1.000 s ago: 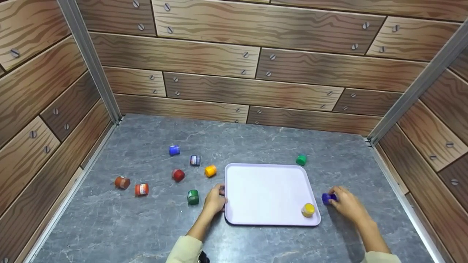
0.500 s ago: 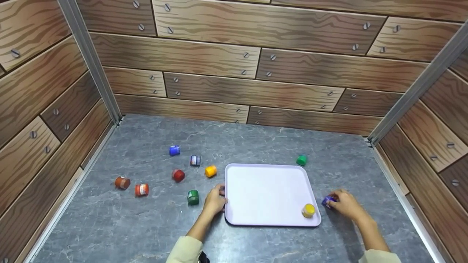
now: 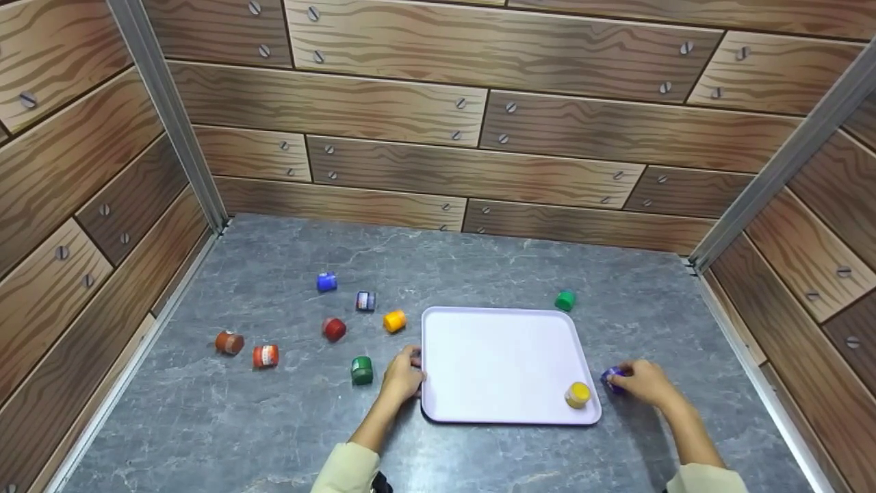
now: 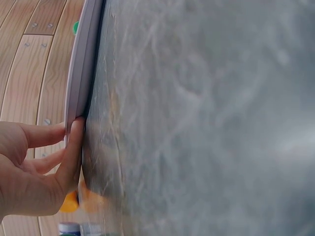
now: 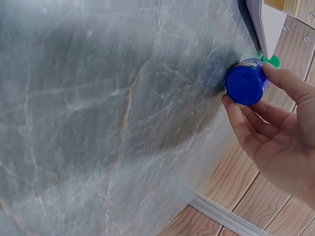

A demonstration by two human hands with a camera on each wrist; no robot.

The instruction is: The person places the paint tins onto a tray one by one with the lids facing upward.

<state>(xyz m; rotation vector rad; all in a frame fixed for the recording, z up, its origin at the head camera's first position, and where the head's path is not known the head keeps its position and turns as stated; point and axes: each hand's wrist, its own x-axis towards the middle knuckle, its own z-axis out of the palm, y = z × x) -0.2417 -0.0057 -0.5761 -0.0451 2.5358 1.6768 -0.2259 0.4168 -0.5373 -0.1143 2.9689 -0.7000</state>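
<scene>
Head view: right grip (image 3: 643,383) pinches blue jar (image 3: 611,378) beside tray (image 3: 503,322) edge.

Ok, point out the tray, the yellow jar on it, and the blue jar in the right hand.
Tray (image 3: 499,356): head view, bare middle of its floor.
Yellow jar (image 3: 577,394): head view, its lid.
Blue jar (image 5: 245,84): right wrist view, its round lid face.

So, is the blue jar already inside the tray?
No, the right hand pinches the blue jar on the table, beside the tray.
</scene>
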